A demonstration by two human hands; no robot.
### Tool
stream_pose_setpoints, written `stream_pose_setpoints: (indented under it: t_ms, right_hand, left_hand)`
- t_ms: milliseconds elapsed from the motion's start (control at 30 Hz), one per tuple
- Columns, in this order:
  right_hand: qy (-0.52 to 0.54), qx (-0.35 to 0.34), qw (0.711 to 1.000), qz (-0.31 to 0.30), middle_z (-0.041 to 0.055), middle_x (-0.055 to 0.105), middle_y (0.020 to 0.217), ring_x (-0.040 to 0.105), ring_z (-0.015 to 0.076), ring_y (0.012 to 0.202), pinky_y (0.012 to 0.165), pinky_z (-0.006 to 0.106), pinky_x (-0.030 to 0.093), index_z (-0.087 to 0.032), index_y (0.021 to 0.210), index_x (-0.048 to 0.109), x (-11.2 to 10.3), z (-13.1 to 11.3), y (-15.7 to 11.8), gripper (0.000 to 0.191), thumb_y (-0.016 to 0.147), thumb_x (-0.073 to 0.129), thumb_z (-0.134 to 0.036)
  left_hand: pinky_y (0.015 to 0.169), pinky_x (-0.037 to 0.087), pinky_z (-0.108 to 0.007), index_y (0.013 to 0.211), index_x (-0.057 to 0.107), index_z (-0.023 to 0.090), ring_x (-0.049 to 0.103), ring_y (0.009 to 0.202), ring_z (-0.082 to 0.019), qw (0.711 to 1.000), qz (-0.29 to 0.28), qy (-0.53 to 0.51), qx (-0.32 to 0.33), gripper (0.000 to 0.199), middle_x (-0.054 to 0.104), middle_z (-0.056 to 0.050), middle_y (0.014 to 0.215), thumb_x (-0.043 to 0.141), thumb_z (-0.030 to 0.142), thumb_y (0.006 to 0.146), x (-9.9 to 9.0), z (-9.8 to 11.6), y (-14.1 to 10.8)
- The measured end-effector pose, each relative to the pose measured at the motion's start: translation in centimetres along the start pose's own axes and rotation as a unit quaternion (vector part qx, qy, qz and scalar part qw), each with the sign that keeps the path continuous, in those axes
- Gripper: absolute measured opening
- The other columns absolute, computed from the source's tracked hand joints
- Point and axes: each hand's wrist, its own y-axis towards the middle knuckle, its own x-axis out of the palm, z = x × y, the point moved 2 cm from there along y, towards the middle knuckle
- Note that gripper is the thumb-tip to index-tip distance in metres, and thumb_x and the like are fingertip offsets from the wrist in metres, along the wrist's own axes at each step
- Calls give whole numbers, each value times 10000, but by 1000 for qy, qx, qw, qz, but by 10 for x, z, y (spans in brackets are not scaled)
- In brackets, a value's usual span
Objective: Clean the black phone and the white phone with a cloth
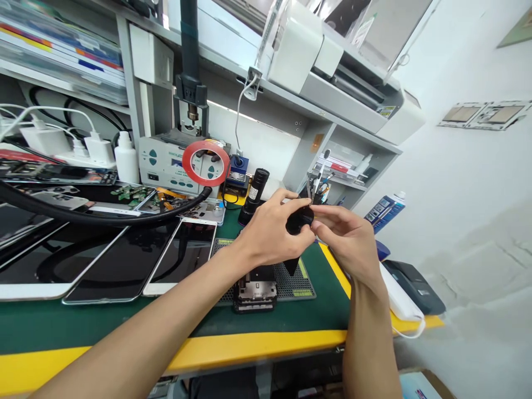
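Near the centre, my left hand (276, 230) has its fingers wrapped round a black roll (296, 223), from which a dark strip (292, 267) seems to hang. Close beside it, my right hand (343, 235) pinches at the roll's right edge with thumb and forefinger; whatever lies between those fingertips is too small to name. Below the hands, an opened phone (255, 293) with dark and silvery inner parts lies on a grey perforated mat (286, 285). My left forearm and hand hide the phone's upper part.
Several dark-screened tablets (183, 255) lie on the left, crossed by a black hose (103, 220). Behind them are a grey soldering station (160, 160), red tape (206, 163) and a black cylinder (255, 194). A black device (411, 285) sits at right.
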Motion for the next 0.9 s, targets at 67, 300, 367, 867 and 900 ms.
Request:
stream_pose_setpoints:
  t_ms: [67,300,367,867,900]
  right_hand:
    - [20,5,1000,-9,39,758,957,729,204,864,752,318,630,-224,1050,740,1,2,0,243,807,753,-242]
    - [82,23,996,-35,70,740,1071,711,225,985,796,331,617,-222,1110,710,4,8,2,310,806,764,-244]
    - [93,32,994,-37,73,738,1070,716,214,935,763,331,620,-219,1115,703,4,9,3,326,797,768,-246]
    - [111,76,988,-73,66,730,1006,693,198,887,731,322,627,-212,1120,696,5,22,1,346,789,782,-262]
    - [112,80,988,-75,66,729,1000,693,202,889,731,328,630,-214,1119,699,5,23,1,348,788,787,-273]
  left_hand:
    - [968,521,-364,1285,625,183,643,1058,-213,1000,-9,1,-3,475,598,-101,1238,587,244,815,-1,-1,0]
    - [998,491,-355,1329,601,171,620,1106,-207,999,-28,-1,-18,490,559,-116,1293,485,162,853,1,-9,3]
    - [994,490,-349,1342,591,187,614,1115,-201,999,-33,-6,-22,499,549,-110,1304,464,146,861,1,-12,3]
    - [1051,462,-347,1356,565,177,576,1177,-202,998,-35,-19,-56,476,518,-122,1319,469,173,889,2,-17,4]
    - [1057,457,-347,1358,565,174,579,1174,-204,997,-35,-19,-60,474,519,-122,1317,476,186,892,2,-17,4]
